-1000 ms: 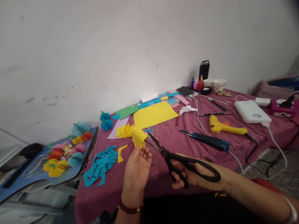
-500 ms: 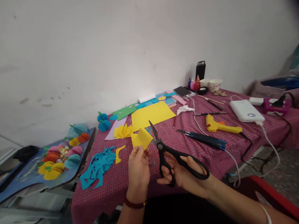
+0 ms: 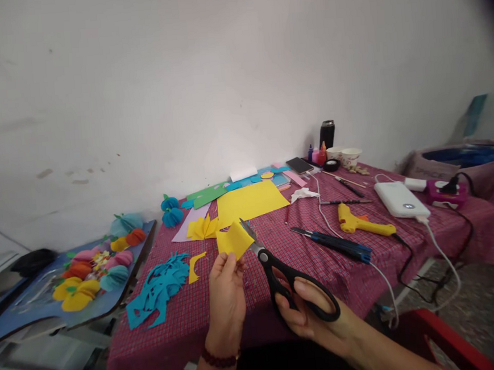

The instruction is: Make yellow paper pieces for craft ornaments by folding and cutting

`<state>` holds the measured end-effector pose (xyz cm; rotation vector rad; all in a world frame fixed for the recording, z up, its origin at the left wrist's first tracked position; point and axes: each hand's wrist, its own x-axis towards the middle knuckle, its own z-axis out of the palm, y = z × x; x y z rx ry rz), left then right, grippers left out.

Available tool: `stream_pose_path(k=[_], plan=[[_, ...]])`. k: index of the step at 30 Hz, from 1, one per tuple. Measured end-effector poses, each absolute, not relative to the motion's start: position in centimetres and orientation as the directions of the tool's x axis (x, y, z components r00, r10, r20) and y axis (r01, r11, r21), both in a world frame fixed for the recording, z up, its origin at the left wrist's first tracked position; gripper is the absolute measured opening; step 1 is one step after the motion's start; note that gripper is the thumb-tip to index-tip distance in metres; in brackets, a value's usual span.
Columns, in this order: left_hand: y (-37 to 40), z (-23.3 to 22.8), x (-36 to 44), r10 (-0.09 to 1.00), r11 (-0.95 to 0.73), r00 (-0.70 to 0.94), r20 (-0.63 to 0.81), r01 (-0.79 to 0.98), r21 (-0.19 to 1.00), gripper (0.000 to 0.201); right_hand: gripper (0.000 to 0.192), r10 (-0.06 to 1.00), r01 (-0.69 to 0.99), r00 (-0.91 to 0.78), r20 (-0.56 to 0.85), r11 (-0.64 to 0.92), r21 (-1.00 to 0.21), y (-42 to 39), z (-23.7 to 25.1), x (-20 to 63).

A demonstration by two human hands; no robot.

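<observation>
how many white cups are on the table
2: one white cup near the back right, the other just left of it, behind the black tape roll; any nested inside would be hidden.

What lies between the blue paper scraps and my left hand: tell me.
A yellow paper offcut lies there on the checked tablecloth, as the head view shows.

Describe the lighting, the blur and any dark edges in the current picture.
Head view: soft light, with the wall palest low in the middle; head view: blackness cuts off the upper right corner; head view: the pinkish container at far right looks smeared, while the scissors and the held yellow piece are clearer.
</observation>
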<state>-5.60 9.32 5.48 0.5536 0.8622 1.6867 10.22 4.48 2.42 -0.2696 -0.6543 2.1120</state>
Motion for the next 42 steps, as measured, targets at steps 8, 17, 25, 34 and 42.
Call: stream_pose_path(k=[8,17,25,34,42], plan=[[9.6,4.0,-4.7,0.963,-0.063,-0.247,-0.107,-0.593,0.803,0.029,0.047,0.8,-0.744,-0.595,0.079,-0.51,-0.432,4.9,2.8,10.5],[9.8,3.7,-4.2,0.962,-0.046,-0.245,-0.124,-0.588,0.808,0.031,0.037,0.851,-0.71,-0.525,-0.03,-0.457,-0.535,4.5,2.5,10.5],[10.3,3.7,-5.4,0.952,-0.047,-0.282,-0.12,-0.521,0.852,0.031,0.036,0.898,-0.511,-0.43,0.095,-0.155,-0.845,6.4,4.1,12.1],[15.5,5.4,-18.7,0.818,-0.101,-0.57,0.081,-0.005,0.995,0.022,0.044,0.893,0.631,-0.226,0.39,0.439,-0.639,13.0,1.8,17.3],[15.7,3.8,-15.3,0.926,-0.023,-0.302,0.228,0.558,0.83,0.031,0.039,0.864,0.767,-0.297,0.406,0.469,-0.438,13.6,0.3,17.4]])
